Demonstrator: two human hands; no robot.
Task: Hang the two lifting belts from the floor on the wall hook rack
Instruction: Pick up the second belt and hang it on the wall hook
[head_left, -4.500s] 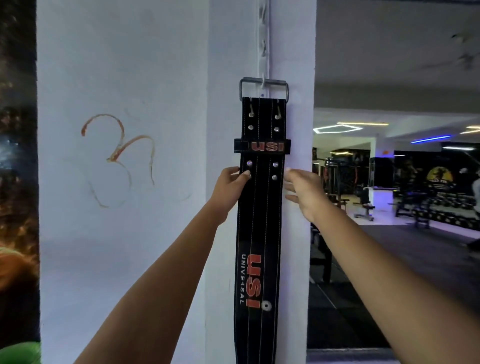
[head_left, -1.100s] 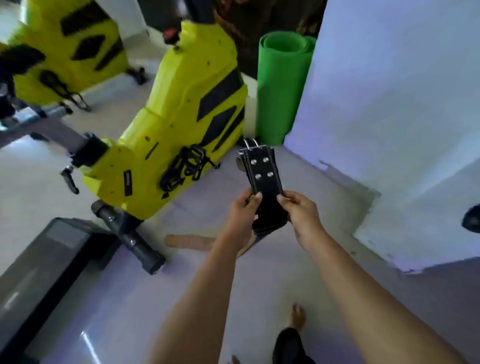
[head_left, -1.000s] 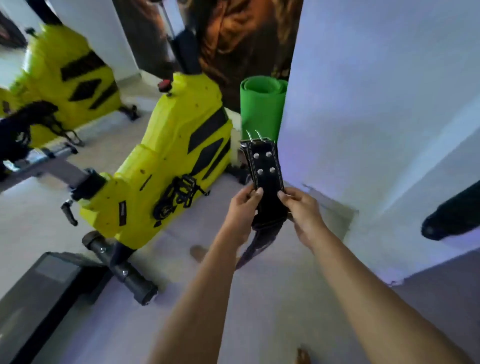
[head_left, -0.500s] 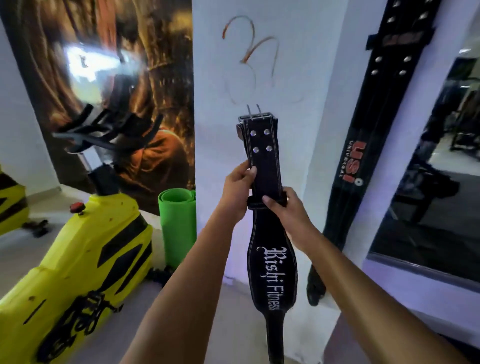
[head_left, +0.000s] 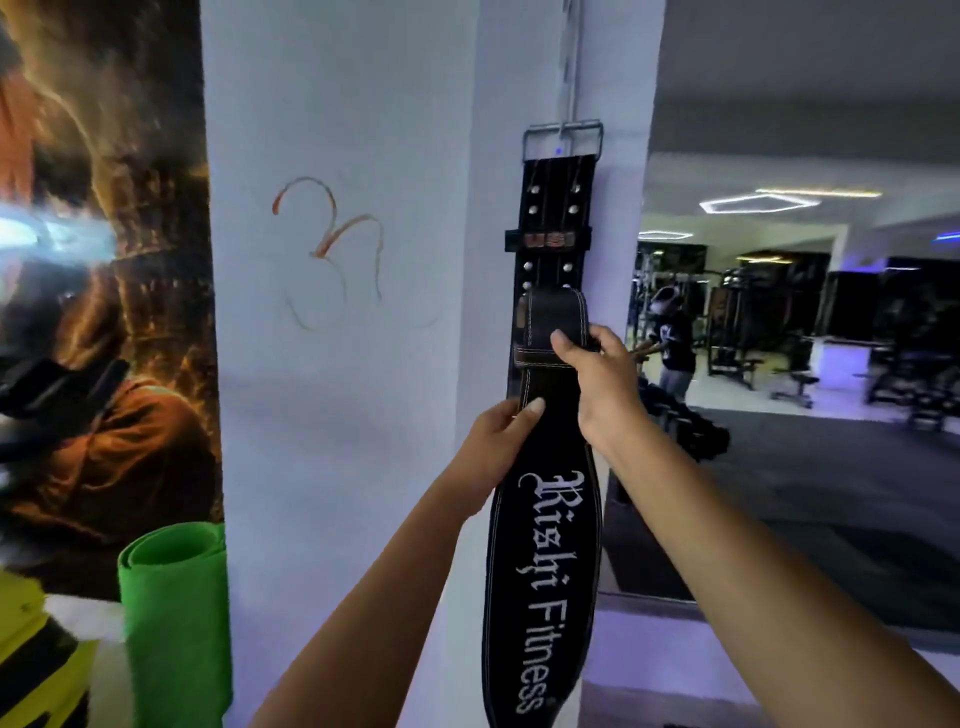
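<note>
A black USI lifting belt (head_left: 551, 218) hangs by its steel buckle from a hook on the white vertical rack strip (head_left: 570, 62) fixed to the pillar. In front of it I hold a second black belt (head_left: 545, 561) with white "Rishi Fitness" lettering. Its upper end is folded over toward me, so its buckle is hidden. My left hand (head_left: 496, 441) pinches the belt's left edge just below the keeper loop. My right hand (head_left: 597, 374) grips the folded upper part, thumb on the front. The belt's lower part hangs down past the frame's bottom.
The white pillar (head_left: 353, 364) carries a faint orange scrawl. A rolled green mat (head_left: 174, 623) stands at its foot, with a yellow exercise bike (head_left: 31, 660) at the lower left. A mirror or opening to the right shows gym benches and a person.
I picked the second belt off the floor, turned back to the pillar and raised it. Since half a second ago its buckle end has folded over and both hands have come in front of the hung belt.
</note>
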